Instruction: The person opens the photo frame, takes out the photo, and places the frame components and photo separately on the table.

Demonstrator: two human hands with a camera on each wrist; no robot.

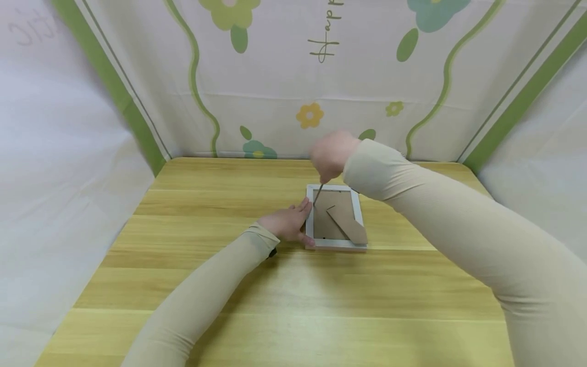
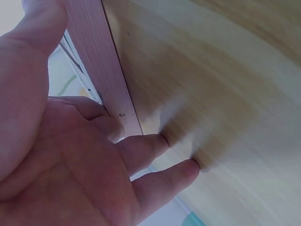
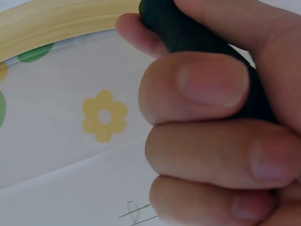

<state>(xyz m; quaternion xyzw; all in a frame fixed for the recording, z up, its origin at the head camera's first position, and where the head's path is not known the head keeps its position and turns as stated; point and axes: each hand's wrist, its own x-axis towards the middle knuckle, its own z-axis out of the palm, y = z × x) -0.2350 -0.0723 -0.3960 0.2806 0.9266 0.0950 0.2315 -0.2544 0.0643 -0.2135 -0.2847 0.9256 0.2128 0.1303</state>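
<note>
A white picture frame lies back side up on the table, its brown backing board showing. On the board is a folding stand leg, slanting to the lower right corner. My left hand rests against the frame's left side, thumb at the near corner and fingers along the edge; the left wrist view shows two straight fingers touching the tabletop. Above the frame my right hand, blurred, grips a screwdriver by its dark handle. The thin metal shaft slants down to the inner left edge of the frame.
The wooden table reaches back to a white curtain with printed flowers and green lines. More white cloth hangs at the left side. A small black object shows under the left wrist.
</note>
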